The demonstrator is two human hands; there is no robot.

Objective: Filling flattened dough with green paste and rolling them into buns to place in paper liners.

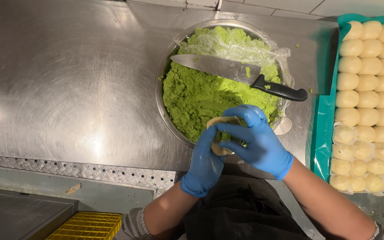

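Dough disc [221,133]: pale, thin, cupped in the left hand [205,162] just over the near rim of the bowl [160,95]; held low and close to the filling, so any crumbs would drop back into the bowl (my reading).
Left hand: blue glove, palm up, fingers curled under the disc as a cradle; wrist comes up from below the frame, forearm bare.
Right hand [256,138]: blue glove, above the disc, fingers spread and bent down, tips pressing into its middle; it grasps nothing of its own and works against the left palm. Forearm enters from lower right.
Filling [201,93]: bright green, coarse mash, heaped in the steel bowl; a hollow on the near side, toward the hands.
Film [241,46]: clear plastic, peeled to the far right rim, so the mash stays reachable.
Knife [241,73]: long blade laid flat across the bowl, black handle out over the right rim (handle toward the right hand, edge off the counter).
Tray [323,133]: teal, well to the right, packed in rows with pale dough balls [367,84]; near rows sit in paper cups.
Paper cup [283,126]: one loose, just beside the bowl.
Counter [67,89]: steel.
Crate [85,226]: yellow, below the counter edge.
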